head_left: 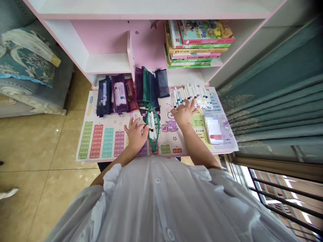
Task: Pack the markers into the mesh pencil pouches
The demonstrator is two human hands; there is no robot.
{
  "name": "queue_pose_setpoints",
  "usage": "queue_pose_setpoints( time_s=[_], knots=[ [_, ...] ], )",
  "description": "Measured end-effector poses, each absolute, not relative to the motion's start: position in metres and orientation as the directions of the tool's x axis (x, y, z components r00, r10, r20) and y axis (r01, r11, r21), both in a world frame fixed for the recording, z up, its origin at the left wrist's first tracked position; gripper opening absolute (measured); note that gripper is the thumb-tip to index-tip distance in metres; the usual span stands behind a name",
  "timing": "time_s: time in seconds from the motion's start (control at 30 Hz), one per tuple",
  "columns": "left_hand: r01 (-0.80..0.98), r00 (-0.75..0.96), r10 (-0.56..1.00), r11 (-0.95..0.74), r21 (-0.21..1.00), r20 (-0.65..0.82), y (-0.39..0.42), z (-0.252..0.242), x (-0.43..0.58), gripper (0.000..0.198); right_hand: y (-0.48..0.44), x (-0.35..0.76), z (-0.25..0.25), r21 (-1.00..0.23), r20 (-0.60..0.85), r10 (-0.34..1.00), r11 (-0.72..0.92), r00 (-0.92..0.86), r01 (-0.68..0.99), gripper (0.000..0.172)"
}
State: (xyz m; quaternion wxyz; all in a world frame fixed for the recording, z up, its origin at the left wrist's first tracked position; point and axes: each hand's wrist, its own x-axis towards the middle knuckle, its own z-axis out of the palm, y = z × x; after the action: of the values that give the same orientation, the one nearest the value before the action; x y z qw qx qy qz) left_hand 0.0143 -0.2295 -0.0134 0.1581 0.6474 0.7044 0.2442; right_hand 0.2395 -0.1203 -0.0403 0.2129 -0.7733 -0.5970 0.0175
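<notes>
A green-edged mesh pouch [156, 134] lies unzipped on the desk in front of me, with a few white markers [151, 124] inside. My left hand [136, 134] is at its left side, fingers spread, the thumb against the pouch's edge. To the right, my right hand [183, 112] reaches to the near end of a row of loose white markers [191, 92] with coloured bands. Its fingers are apart over the markers; whether one is touched, I cannot tell. Behind the pouch lie several flat mesh pouches, among them a green one [146, 85] and a grey-blue one [163, 83].
Filled pouches, including a purple one [119, 94] and a dark blue one [103, 97], lie at the back left. A phone [214, 129] rests at the desk's right. Books [202, 43] are stacked on the shelf behind; a curtain [262, 87] hangs at the right.
</notes>
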Motion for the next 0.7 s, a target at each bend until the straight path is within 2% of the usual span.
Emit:
queue_pose_setpoints(
  time_s=[0.17,0.33,0.47,0.7],
  knots=[
    [0.841,-0.109,0.988,0.035,0.54,0.106,-0.229,-0.014,0.014,0.02,-0.164,0.229,-0.026,-0.515,0.329,0.903,-0.074,0.277,0.854,0.015],
    [0.846,-0.109,0.988,0.033,0.532,0.112,-0.23,-0.013,0.015,0.018,-0.209,0.208,-0.007,-0.571,0.392,0.906,0.104,0.159,0.815,0.018],
    [0.846,-0.103,0.988,0.026,0.532,0.115,-0.23,-0.012,0.016,0.018,-0.23,0.191,0.001,-0.588,0.358,0.93,0.158,0.081,0.793,0.019],
    [0.842,-0.116,0.983,0.021,0.539,0.143,-0.23,-0.015,0.015,0.018,-0.237,0.172,-0.004,-0.555,0.234,0.972,0.136,-0.003,0.82,0.017]
  ],
)
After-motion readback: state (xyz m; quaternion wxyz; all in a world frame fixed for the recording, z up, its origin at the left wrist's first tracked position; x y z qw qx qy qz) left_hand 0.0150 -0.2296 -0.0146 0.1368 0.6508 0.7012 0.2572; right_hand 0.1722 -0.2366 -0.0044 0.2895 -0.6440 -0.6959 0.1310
